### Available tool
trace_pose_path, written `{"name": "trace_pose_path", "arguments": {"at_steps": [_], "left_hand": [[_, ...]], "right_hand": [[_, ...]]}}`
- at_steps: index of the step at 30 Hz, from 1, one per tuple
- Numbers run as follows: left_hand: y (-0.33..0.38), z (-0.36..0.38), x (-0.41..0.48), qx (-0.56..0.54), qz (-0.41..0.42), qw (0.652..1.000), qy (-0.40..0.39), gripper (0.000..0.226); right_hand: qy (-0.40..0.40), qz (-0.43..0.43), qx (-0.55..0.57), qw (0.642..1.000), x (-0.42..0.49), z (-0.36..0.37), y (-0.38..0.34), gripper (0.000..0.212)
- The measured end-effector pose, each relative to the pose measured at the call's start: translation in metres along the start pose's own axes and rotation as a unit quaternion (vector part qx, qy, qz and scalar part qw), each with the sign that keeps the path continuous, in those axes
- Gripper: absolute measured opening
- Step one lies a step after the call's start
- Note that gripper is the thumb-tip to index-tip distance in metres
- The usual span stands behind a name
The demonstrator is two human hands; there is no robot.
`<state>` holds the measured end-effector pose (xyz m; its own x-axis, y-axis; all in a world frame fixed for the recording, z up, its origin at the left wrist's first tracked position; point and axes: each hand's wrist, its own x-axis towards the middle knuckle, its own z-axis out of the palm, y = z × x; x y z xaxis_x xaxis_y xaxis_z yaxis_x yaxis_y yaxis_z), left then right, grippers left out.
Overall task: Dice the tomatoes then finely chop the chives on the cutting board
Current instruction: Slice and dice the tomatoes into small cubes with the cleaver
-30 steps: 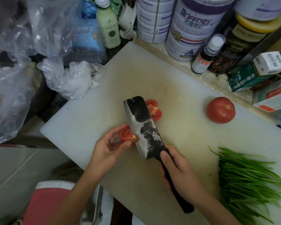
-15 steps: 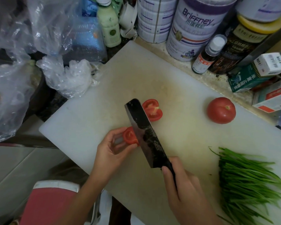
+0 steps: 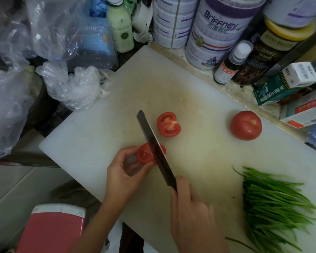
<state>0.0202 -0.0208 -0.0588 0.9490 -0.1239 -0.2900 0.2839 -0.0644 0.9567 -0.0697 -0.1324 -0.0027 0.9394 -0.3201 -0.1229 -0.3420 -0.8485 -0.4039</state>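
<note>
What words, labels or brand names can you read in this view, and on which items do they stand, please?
"Briffney": on the purple-and-white tin; the characters beneath it are too blurred to read.
Green box: white characters, too blurred to read.
Small white-capped bottle: label too small to read.
Dark yellow-lidded jar: print blurred.
White box: barcode and print, too small to read.

Cutting board point(image 3: 91, 136): white, central yellowish stain. Whole tomato point(image 3: 245, 125), cut tomato half point(image 3: 168, 124) and tomato piece point(image 3: 143, 155): red; the half has a pale core. Chives point(image 3: 274, 203): green. Knife point(image 3: 153, 143): dark blade. Tin point(image 3: 217, 42): white, purple band, red and blue stripes.
</note>
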Motion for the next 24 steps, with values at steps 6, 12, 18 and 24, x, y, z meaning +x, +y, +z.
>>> {"name": "trace_pose_path", "arguments": {"at_steps": [6,12,18,24], "left_hand": [[-0.001,0.001,0.000,-0.009,0.005,1.000,0.008,0.044],[0.001,0.000,-0.001,-0.006,0.021,1.000,-0.003,0.046],[-0.001,0.000,0.000,0.005,0.038,0.999,-0.008,0.043],[-0.007,-0.003,0.003,0.009,0.036,0.999,-0.010,0.041]], "right_hand": [[0.009,-0.007,-0.020,1.000,0.002,0.003,0.000,0.012],[-0.001,-0.034,-0.044,0.998,0.012,-0.003,0.002,0.005],[-0.036,-0.024,-0.027,0.999,0.009,-0.006,0.004,0.014],[-0.066,-0.020,0.062,0.996,0.020,-0.028,0.013,0.010]]}}
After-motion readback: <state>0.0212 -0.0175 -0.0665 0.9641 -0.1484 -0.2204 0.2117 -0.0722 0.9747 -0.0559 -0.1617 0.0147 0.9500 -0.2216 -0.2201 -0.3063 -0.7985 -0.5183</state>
